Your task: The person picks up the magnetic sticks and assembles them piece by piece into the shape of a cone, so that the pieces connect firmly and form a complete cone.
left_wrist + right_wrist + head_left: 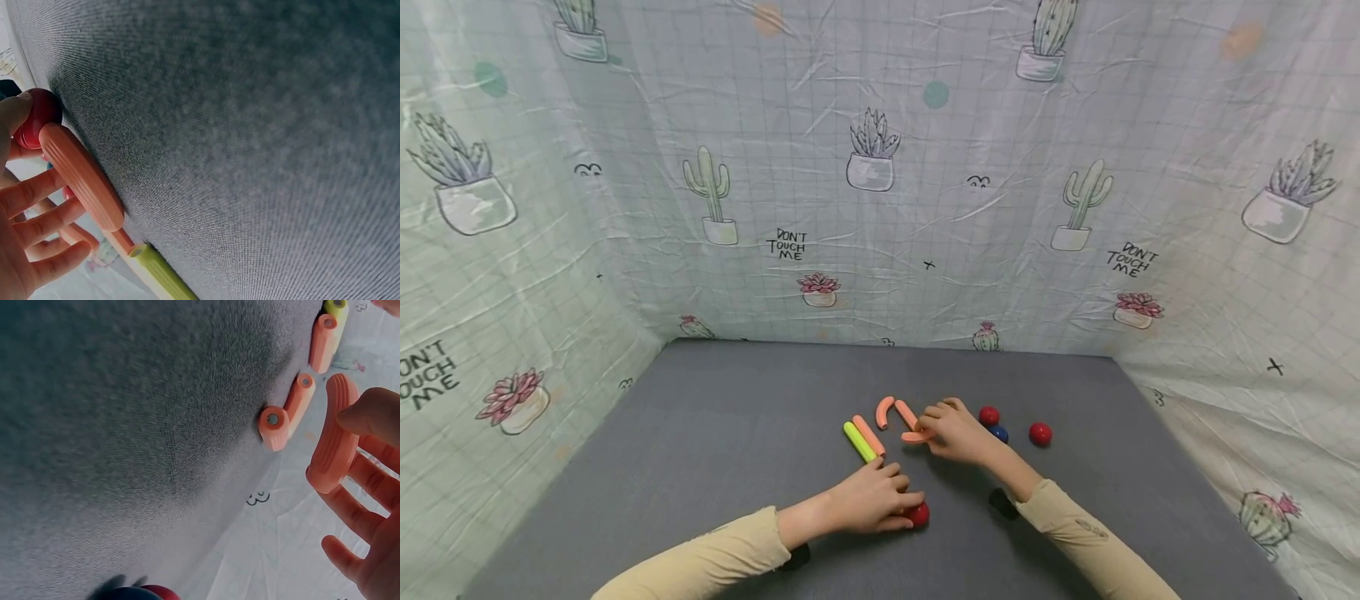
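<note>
My left hand [876, 498] pinches a red ball [919, 514] between thumb and forefinger at the table surface. In the left wrist view a curved orange stick [84, 178] reaches from that ball past my other fingers, which are spread beside it; the head view hides this stick behind the hand. My right hand [958, 432] pinches another curved orange stick [337, 434] with its thumb and fingers, above the table. Just beyond it lie a straight orange stick [906, 414] and a curved orange stick [884, 412].
A yellow-green stick [860, 442] and an orange stick [868, 436] lie side by side beyond my left hand. Right of my right hand are a red ball [988, 415], a blue ball [998, 433] and another red ball [1041, 434]. A printed curtain [880, 225] encloses the grey table [722, 442].
</note>
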Available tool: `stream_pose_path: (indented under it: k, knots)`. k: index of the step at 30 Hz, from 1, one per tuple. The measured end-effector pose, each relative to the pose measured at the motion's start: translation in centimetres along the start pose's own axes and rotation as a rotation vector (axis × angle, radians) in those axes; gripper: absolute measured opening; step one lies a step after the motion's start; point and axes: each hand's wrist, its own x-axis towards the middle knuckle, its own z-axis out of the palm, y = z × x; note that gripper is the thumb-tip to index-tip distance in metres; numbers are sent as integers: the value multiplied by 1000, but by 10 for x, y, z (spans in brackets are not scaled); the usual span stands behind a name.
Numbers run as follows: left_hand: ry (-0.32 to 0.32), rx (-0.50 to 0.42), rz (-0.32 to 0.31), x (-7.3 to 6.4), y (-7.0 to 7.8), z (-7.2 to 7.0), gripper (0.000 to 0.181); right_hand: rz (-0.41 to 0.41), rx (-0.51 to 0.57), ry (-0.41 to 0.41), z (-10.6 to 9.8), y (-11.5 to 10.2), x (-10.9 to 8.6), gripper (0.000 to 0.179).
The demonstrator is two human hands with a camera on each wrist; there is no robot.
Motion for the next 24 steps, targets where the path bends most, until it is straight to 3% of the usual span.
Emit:
stream_pose_path:
  k: [10,24]
  knots:
    - [-5,-36,2,-2,-2,1,34,-12,8,4,-7,-8,-18,25]
    - [7,8,26,-5,-8,1,34,-25,23,11,-17,-14,-41,24]
